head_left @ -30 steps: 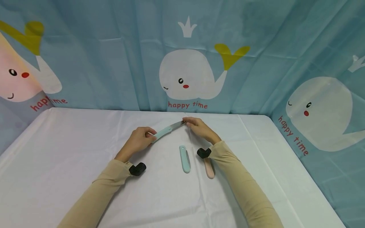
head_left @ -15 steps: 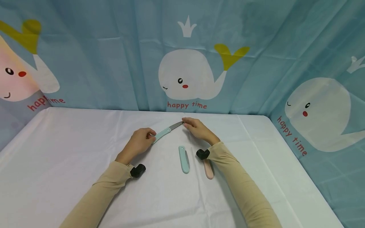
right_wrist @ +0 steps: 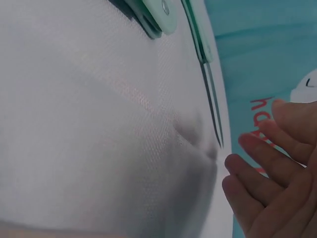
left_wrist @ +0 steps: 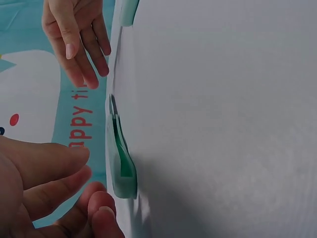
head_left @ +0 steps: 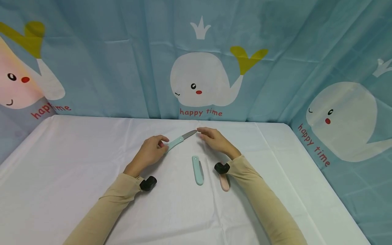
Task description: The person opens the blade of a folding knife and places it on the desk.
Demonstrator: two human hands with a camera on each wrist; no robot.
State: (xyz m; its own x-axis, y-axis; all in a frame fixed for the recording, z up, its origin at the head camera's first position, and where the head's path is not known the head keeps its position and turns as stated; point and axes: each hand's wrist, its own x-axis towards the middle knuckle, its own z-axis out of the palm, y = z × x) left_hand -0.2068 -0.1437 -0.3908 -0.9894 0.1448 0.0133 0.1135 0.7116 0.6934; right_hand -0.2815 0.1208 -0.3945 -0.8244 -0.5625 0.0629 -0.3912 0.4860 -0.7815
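An unfolded folding knife with a mint-green handle point(head_left: 175, 143) lies on the white cloth, its blade point(head_left: 190, 134) pointing up and right. My left hand point(head_left: 150, 150) hovers by the handle's end. In the left wrist view, that hand's relaxed fingers point(left_wrist: 64, 163) are apart from the knife handle point(left_wrist: 124, 183). Close to the blade tip is my right hand point(head_left: 215, 139); the right wrist view shows its loosely spread fingers point(right_wrist: 267, 161) holding nothing. Nearer me lies a folded mint-green folding knife point(head_left: 197, 170). A pink-handled knife point(head_left: 225, 183) is partly hidden by the right wrist camera.
A white cloth point(head_left: 171, 211) covers the table. Behind it hangs a blue curtain point(head_left: 122, 68) printed with whales. Black wrist cameras point(head_left: 148, 183) are worn on both sleeves.
Both hands have let go of the unfolded knife, which now rests on the cloth. My right hand and forearm have shifted slightly to the right.
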